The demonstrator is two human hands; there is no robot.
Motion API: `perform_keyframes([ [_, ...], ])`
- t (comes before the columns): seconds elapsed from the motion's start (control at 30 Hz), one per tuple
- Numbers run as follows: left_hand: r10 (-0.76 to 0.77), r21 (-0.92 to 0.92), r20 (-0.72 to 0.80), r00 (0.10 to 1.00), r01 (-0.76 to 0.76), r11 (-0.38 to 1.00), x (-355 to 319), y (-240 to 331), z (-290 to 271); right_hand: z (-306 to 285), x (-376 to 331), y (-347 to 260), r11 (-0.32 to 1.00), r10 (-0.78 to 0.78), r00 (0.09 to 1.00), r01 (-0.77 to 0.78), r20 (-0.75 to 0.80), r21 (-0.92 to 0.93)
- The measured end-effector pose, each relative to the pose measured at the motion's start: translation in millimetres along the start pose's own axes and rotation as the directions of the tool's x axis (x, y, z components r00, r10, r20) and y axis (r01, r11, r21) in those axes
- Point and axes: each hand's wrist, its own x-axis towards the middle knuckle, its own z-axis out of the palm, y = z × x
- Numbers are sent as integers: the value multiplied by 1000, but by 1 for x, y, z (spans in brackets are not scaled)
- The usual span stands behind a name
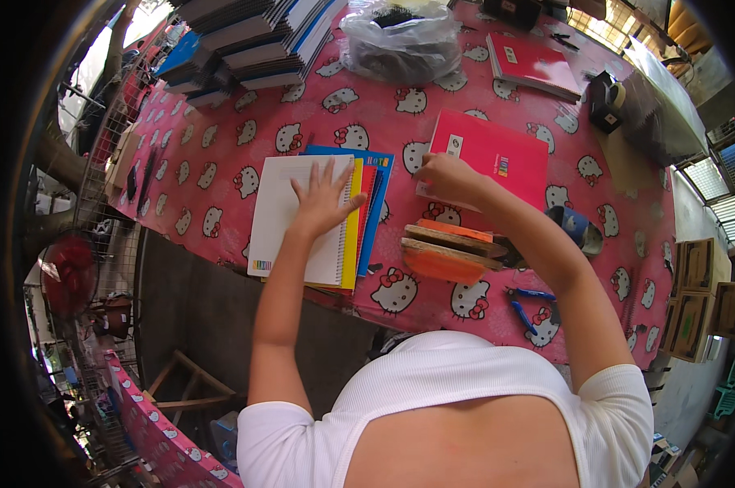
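My left hand (327,202) lies flat with fingers spread on the white page of a spiral-bound notebook (274,220). Beneath it, yellow (353,244), red and blue (381,203) covers stick out in a fanned pile along the right side. My right hand (449,177) is closed over the left edge of a red notebook (510,150); whatever its fingers hold is hidden. Just below that hand sit wooden blocks with orange faces (451,250). Blue-handled pliers (526,315) rest nearer to me, right of the blocks.
Tall stacks of notebooks (257,45) stand at the far left, beside a clear plastic bag with dark contents (400,49). More red notebooks (534,67) lie at the far right, near a black object (605,102). A blue roll-like object (575,228) lies by my right forearm.
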Motion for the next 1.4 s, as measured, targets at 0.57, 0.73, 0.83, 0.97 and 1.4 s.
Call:
perform_keyframes([
  [0.57, 429, -655, -692, 581, -255, -711, -103, 186, -184, -2, 19, 27, 987, -126, 990, 119, 66, 108],
  [0.73, 407, -606, -728, 551, -242, -758, -105, 191, -192, -1, 2, 18, 991, -89, 996, 88, 4, 103],
  [0.83, 396, -611, -723, 566, -256, -750, -111, 185, -191, -2, 7, 5, 996, -70, 996, 67, 54, 58],
  [0.97, 386, -593, -740, 552, -264, -760, -112, 185, -192, 4, 6, -2, 995, -70, 996, 75, -62, 72],
  [1.4, 50, -791, -521, 852, -504, 347, -8, 118, -105, -42, -12, 18, 933, 112, 971, -30, -210, 360],
])
